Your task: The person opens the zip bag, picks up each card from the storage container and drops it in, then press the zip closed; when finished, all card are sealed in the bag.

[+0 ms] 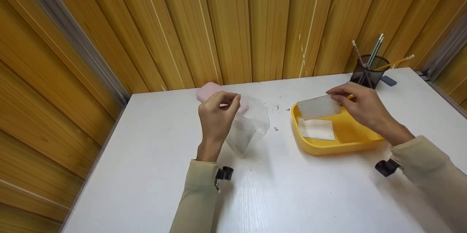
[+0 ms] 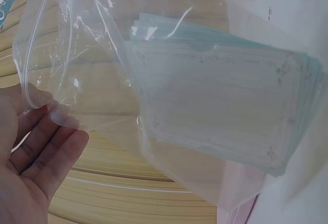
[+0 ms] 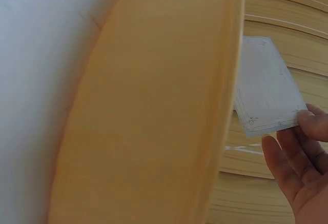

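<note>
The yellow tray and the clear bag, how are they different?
The yellow tray isn't see-through; the clear bag is. The tray looks smooth; the bag is crinkly. The tray rests on the table; the bag is pinched by the left hand. Each has at least one card inside.

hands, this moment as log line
left hand: pinches clear bag, cards inside | right hand: holds card(s) over yellow tray | tray: white card(s) inside

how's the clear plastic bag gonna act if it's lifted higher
The plastic bag is probably floppy, given its creases. Weight likely sits away from the left hand, where the cards lie. They may slide, since they look loosely fanned inside.
</note>
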{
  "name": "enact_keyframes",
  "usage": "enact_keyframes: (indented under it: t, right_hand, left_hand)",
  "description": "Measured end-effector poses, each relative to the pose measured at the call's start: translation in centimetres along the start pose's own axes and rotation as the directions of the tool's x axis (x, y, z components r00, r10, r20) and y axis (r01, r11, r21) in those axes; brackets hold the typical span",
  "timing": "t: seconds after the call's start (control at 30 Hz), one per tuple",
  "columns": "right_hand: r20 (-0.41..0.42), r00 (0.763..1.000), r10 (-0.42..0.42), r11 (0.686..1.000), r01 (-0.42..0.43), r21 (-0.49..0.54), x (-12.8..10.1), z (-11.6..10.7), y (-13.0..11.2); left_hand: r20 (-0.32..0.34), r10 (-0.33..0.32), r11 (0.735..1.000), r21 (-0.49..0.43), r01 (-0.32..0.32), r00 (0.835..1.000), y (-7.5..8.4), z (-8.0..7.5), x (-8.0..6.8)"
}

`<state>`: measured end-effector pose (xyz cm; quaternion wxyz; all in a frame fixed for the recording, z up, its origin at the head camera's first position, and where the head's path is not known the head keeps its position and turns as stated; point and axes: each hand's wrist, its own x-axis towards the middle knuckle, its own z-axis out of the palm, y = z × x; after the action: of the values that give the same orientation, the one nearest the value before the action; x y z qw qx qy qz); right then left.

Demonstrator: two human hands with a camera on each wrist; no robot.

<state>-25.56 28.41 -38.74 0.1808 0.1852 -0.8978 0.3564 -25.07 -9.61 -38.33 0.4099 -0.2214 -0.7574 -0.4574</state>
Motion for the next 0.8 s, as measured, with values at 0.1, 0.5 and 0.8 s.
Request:
enact_keyframes:
  t: [0.1, 0.5, 0.8]
  right_hand:
    - [-0.020, 0.999, -0.034, 0.999, 0.034, 0.001, 0.2, -0.1, -0.7]
    - [-0.061, 0.998, -0.021, 0.997, 0.025, 0.068, 0.9, -0.2, -4.8]
    - [-0.101, 0.995, -0.026, 0.987, 0.041, 0.155, 1.6, -0.3, -7.1]
  left_hand:
    - [0.000, 0.004, 1.000, -0.002, -0.004, 1.000, 0.0, 0.0, 0.0]
    - [0.015, -0.016, 1.000, -0.010, 0.016, 1.000, 0.0, 0.0, -0.1]
    - [0.014, -0.020, 1.000, -0.013, 0.021, 1.000, 0.2, 0.0, 0.0]
